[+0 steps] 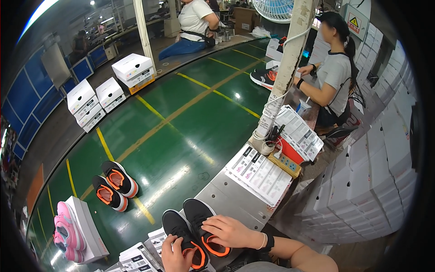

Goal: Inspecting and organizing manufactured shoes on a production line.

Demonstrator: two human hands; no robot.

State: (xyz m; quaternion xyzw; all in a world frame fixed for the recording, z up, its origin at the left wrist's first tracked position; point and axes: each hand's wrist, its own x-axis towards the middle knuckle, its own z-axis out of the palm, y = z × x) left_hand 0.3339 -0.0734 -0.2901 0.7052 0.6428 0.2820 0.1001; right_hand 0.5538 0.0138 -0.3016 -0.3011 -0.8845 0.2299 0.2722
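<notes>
Hands [231, 232], both half-curled, touch two black shoes [176, 223], one each, grip unclear, near two similar sneakers [108, 194].

At upper right, we see a yellow triangular warning sign [355, 21] on a grey cabinet [353, 11]. Upper left, white boxes [131, 65] carry multicoloured lettering; right of centre, label sheets [265, 177] bear barcodes; the pillar [292, 54] bears dark writing.

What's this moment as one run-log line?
left hand: on left black shoe; right hand: on right black shoe; second black pair: on green tabletop
</notes>
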